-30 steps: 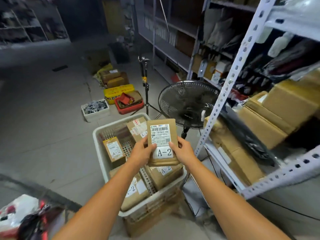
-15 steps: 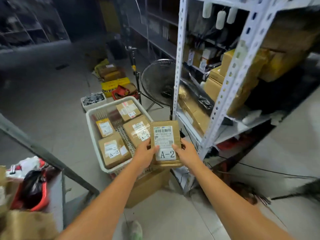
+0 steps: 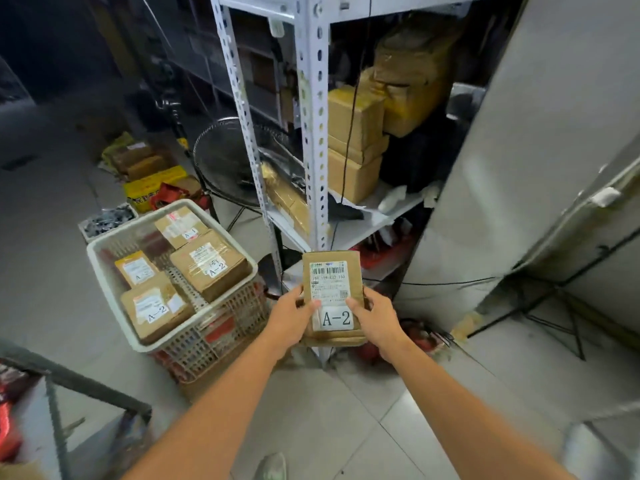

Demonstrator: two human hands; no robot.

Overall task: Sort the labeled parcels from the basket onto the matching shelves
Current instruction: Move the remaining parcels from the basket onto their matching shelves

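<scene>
I hold a brown cardboard parcel point(image 3: 332, 285) with a barcode label and a white "A-2" sticker upright in front of me. My left hand point(image 3: 290, 317) grips its left edge and my right hand point(image 3: 375, 318) grips its right edge, thumbs on the label. The white plastic basket point(image 3: 104, 271) stands to the left on a crate. Several brown parcels lie in it, two marked "A-2" point(image 3: 156, 308) point(image 3: 209, 265) and one marked "A-1" point(image 3: 180, 225). A white metal shelf rack point(image 3: 317, 133) rises right behind the held parcel, with brown boxes point(image 3: 355, 126) on its lower shelf.
A black floor fan point(image 3: 225, 161) stands behind the basket beside the rack. Yellow and red crates point(image 3: 152, 185) and a small white tray point(image 3: 104, 218) sit on the floor further back. A grey wall panel point(image 3: 519, 168) is at the right, with cables point(image 3: 450, 282) on the floor. A metal frame point(image 3: 69, 379) is at lower left.
My view has turned right, away from the basket and toward the end of the shelf rack. Both hands still hold the A-2 parcel, which now sits in front of the rack's post.
</scene>
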